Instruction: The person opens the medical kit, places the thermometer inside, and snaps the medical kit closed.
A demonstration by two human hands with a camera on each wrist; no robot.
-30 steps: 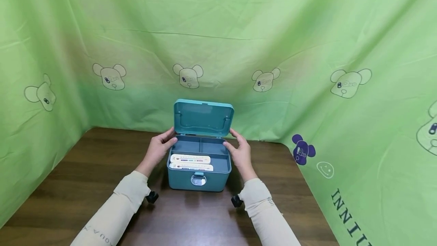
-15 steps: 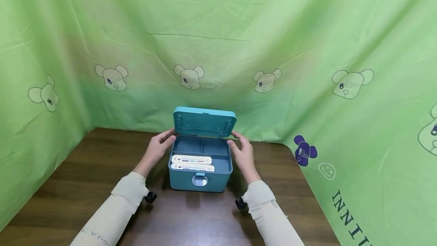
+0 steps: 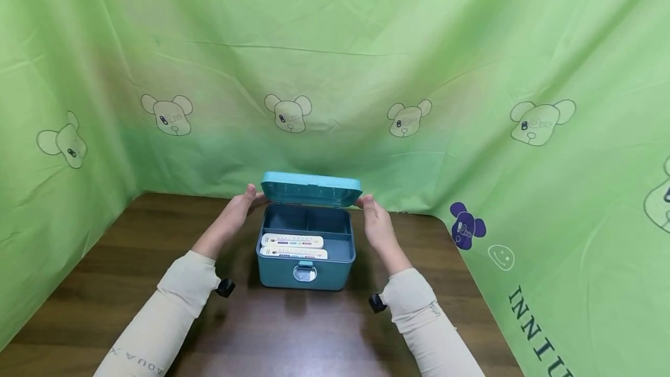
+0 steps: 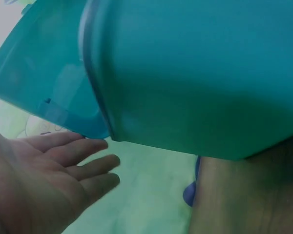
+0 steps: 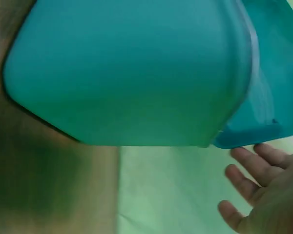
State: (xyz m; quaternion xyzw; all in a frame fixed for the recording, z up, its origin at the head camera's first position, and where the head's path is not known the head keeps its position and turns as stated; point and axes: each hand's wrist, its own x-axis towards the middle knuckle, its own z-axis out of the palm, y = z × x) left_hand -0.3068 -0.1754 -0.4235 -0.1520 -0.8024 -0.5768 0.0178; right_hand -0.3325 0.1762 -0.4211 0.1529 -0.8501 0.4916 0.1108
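Note:
A teal plastic storage box point(image 3: 330, 277) stands on the table with its hinged lid point(image 3: 311, 189) raised and leaning forward over the back. Two slim white packages point(image 3: 292, 241) with coloured markings lie side by side in its front compartment. At the lid's left edge is my left hand point(image 3: 237, 214), fingers reaching behind it; in the left wrist view these fingers point(image 4: 88, 148) are spread and loosely straight, the tips near the lid's hinge corner. My right hand point(image 3: 378, 224) mirrors it on the right, its fingers point(image 5: 256, 165) extended with tips at the lid's lower edge.
Behind the divider, two rear compartments point(image 3: 287, 217) show in the box. A silver clasp point(image 3: 305, 273) sits on its front. The brown wooden table point(image 3: 293, 336) meets a green printed cloth point(image 3: 340, 68) at the back and sides.
The lid has tilted forward and down from its more upright position. Both hands' thumbs have left the box rim and moved up behind the lid's sides.

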